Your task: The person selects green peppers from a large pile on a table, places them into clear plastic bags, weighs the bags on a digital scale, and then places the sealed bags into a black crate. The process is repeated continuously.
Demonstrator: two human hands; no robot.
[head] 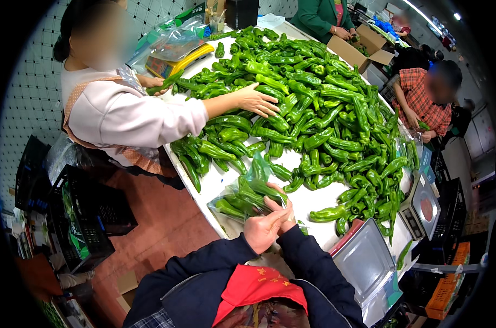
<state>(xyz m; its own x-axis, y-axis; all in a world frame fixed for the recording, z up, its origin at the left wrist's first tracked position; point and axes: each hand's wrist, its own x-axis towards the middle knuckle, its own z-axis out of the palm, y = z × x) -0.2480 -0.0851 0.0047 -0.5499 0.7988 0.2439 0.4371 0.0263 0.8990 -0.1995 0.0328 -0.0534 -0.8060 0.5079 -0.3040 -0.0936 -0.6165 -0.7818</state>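
Note:
Close in front of me, above the near edge of the white table, is a transparent plastic bag filled with long green peppers. My left hand pinches the gathered end of the bag on the side nearest me. My right hand meets it there, its fingers partly hidden behind the bag and around its right side. Exactly how the fingertips grip the plastic is hard to see. Past the bag, a large heap of green peppers spreads over the tabletop.
A scale with a metal tray stands right of my arms; another scale is beyond it. A yellow scale sits far left. A co-worker's hand reaches over the heap. Black crates stand on the left floor.

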